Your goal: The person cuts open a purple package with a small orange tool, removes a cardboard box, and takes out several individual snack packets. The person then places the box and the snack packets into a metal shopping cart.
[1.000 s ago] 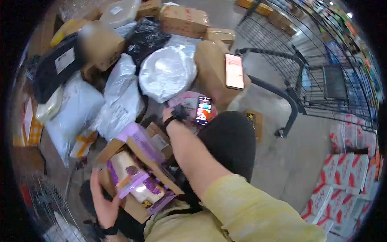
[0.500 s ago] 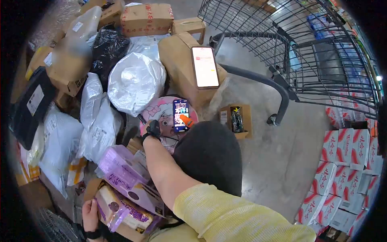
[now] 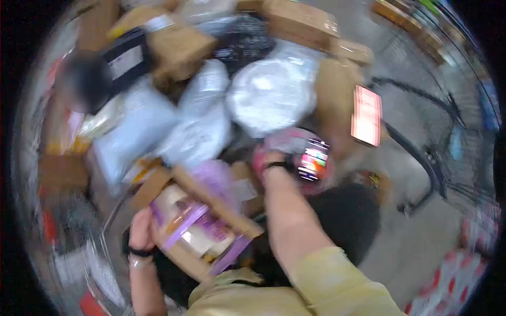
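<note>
At lower left, my left hand [image 3: 141, 229] is closed on the side of an open cardboard box [image 3: 187, 259]. Inside it lie pale packs in purple-and-clear wrapping [image 3: 208, 231]. My right arm reaches forward, and my right hand [image 3: 273, 157] rests at a round pink cartoon-printed surface [image 3: 287, 141]; its fingers are blurred and partly hidden. Beside that hand a phone [image 3: 314, 159] with a lit screen lies on the pink surface. Purple film [image 3: 213, 176] sticks up behind the box.
White-wrapped parcels [image 3: 271, 97], grey bags [image 3: 139, 131] and brown cartons [image 3: 179, 47] are heaped ahead. A second lit phone [image 3: 367, 116] lies on a tall carton [image 3: 334, 100]. To the right are a black cart frame [image 3: 416, 150] and stacked red-and-white cartons [image 3: 448, 284].
The view has swung left, so the scene sits further right and is blurred. My left hand has tilted the box up and turned it. My right hand stays by the pink surface.
</note>
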Tool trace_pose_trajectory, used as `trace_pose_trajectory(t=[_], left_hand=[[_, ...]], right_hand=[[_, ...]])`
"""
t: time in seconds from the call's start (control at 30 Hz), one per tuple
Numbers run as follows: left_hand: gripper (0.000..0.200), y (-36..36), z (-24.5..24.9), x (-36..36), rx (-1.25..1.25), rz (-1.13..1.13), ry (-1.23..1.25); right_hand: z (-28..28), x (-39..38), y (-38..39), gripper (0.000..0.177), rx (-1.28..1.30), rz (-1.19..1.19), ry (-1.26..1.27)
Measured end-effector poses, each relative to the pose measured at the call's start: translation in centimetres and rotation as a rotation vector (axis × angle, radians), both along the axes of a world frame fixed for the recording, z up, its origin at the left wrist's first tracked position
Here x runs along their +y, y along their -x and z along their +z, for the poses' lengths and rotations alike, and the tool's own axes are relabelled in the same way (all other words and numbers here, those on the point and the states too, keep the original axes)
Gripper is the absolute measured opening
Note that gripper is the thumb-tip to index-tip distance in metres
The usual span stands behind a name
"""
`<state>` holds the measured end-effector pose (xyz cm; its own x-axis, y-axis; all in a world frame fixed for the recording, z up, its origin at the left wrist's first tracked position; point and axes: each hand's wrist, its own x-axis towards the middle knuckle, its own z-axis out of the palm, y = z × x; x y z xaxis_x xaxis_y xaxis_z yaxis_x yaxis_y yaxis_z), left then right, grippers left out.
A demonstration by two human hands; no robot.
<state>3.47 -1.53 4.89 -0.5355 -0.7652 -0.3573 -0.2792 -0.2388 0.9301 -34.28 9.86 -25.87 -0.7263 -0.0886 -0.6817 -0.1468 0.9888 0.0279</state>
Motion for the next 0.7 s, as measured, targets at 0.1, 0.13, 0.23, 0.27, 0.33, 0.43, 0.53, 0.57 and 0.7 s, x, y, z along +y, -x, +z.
trace_pose_trajectory(t=[0.1, 0.13, 0.23, 0.27, 0.33, 0.43, 0.53, 0.57, 0.7], left_hand=[[0.023, 0.5, 3.1, 0.1, 0.221, 0.15, -0.111], [0.028, -0.7, 3.5, -0.7, 0.251, 0.182, -0.108], [0.032, -1.8, 10.6, -0.9, 0.372, 0.399, -0.005], [0.033, -2.9, 13.2, -1.3, 0.465, 0.426, -0.026], [0.032, -4.6, 19.3, -0.4, 0.424, 0.651, 0.068], [0.028, -10.7, 26.1, -0.7, 0.478, 0.754, 0.244], [0.028, -18.3, 31.7, -1.3, 0.577, 0.648, 0.379], [0.026, -22.3, 32.8, -2.6, 0.702, 0.636, 0.322], [0.024, -27.8, 38.1, -3.1, 0.789, 0.778, 0.379]], right_hand=[[-1.6, 3.4, 1.2, 0.047, -0.008, 0.308, 0.107], [-2.2, 4.5, 2.1, 0.048, 0.003, 0.408, 0.14], [-1.1, 0.5, 0.6, 0.052, 0.069, 0.505, 0.308], [-2.9, 0.0, 0.9, 0.055, 0.131, 0.459, 0.228], [-1.2, -0.1, 1.3, 0.065, 0.063, 0.574, 0.19], [1.1, -0.2, 0.1, 0.07, 0.056, 0.517, 0.185], [1.3, -0.6, -0.6, 0.074, 0.124, 0.503, 0.154], [0.8, -0.5, -0.8, 0.073, 0.141, 0.488, 0.16], [0.1, -1.3, -0.4, 0.074, 0.022, 0.661, 0.06]])
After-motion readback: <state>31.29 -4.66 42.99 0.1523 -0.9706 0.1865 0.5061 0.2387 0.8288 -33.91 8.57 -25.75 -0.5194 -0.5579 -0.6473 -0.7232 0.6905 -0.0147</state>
